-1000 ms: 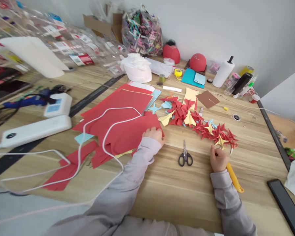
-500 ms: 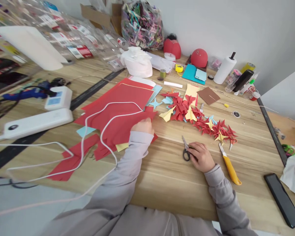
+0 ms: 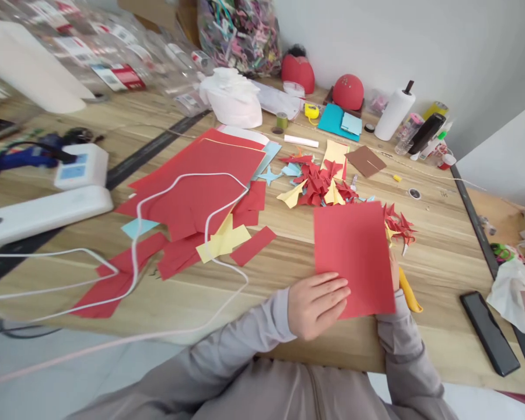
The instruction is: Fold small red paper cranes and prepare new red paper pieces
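Observation:
A rectangular sheet of red paper (image 3: 354,259) is held up over the near part of the table. My left hand (image 3: 317,306) grips its lower left edge, fingers lying across the front. At the sheet's right edge, my right hand (image 3: 394,272) shows only in part; its fingers are behind the paper. The scissors are out of sight, and the sheet covers the spot where they were. A yellow-handled cutter (image 3: 409,291) lies beside my right wrist, partly covered. Beyond the sheet is a heap of folded red paper pieces (image 3: 317,184), with some yellow and blue ones.
To the left, a stack of red paper (image 3: 192,195) lies under a looping white cable (image 3: 139,233). Yellow strips (image 3: 223,240) and red strips (image 3: 126,274) are scattered near it. A black phone (image 3: 490,332) is on the right; a white power strip (image 3: 48,213) is far left.
My left hand has moved right from the stack, bringing a red sheet in front of my right hand. Loose strips now show where the left hand was. The view has shifted slightly.

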Demonstrator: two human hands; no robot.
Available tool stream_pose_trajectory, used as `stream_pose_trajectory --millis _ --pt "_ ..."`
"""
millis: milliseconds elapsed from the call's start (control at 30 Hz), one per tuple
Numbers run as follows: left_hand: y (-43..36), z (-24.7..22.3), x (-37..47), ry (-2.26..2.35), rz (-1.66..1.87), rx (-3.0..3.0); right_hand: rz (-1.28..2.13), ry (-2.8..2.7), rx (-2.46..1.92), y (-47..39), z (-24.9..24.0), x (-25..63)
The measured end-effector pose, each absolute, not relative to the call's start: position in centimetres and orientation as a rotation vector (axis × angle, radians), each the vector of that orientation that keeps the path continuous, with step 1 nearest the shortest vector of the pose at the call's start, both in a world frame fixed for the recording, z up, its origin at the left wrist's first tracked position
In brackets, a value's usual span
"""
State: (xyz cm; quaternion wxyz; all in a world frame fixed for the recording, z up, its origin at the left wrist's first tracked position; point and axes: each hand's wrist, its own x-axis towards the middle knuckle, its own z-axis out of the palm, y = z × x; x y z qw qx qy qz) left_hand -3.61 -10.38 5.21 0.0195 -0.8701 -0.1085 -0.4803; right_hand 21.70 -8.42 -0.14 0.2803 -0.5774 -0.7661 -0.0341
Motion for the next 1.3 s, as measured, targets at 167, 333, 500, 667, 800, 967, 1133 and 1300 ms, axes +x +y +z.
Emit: stream_pose_trajectory --millis 167,333,500,667,800,967,1133,1300 --pt "-9.4 2.2 -5.2 -0.526 -1.427 -2.776 -0.033 -1.973 -1.521 -9.3 0.0 20.1" --pt "-9.0 1.2 -7.5 -0.626 -1.356 -2.909 0.013 -2.151 -1.482 -9.3 0.1 18.9" --pt "-9.6 0.4 -7.5 -0.652 -1.34 -3.037 -0.079 -2.082 -1.575 -9.2 0.4 19.6" --pt "-9.8 0.2 -7.1 -0.653 -1.457 -3.138 -0.148 -2.06 -1.681 -9.9 1.1 19.8" --pt "-9.1 0.7 -7.0 -0.724 -1.485 -3.214 -0.227 -2.004 -1.842 -10.3 1.5 19.9" --pt "-7.8 1.1 -6.9 -0.754 -1.566 -3.271 0.004 -2.064 -1.691 -10.8 2.2 19.5" --pt "-6.7 1.9 -6.6 -0.982 -1.533 -3.178 0.761 -2.167 -1.254 -11.4 3.1 18.5" --pt "-6.6 1.6 -6.5 -1.346 -1.522 -2.956 0.969 -2.097 -1.195 -11.3 3.2 18.8"
